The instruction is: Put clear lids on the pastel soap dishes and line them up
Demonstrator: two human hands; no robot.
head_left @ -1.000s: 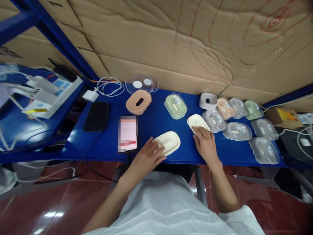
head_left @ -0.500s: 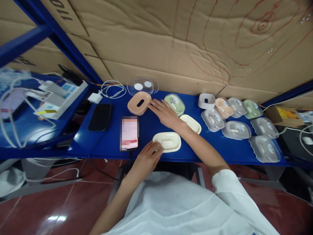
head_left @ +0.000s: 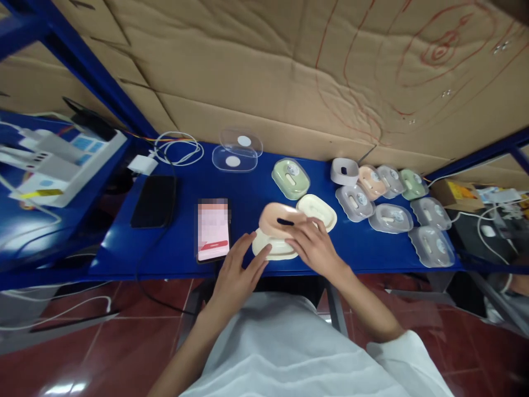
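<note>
The cream tray [head_left: 282, 252] is reached at its left end by the left hand [head_left: 236, 273], with fingers apart; whether it is gripped cannot be told. Over the tray, the peach cover [head_left: 271, 219] is held at its right end by the right hand [head_left: 317, 249]. It should be light, stiff and a bit slippery, best held by both ends. Farther back, the thin clear lids [head_left: 232, 161] could be scratched easily.
</note>
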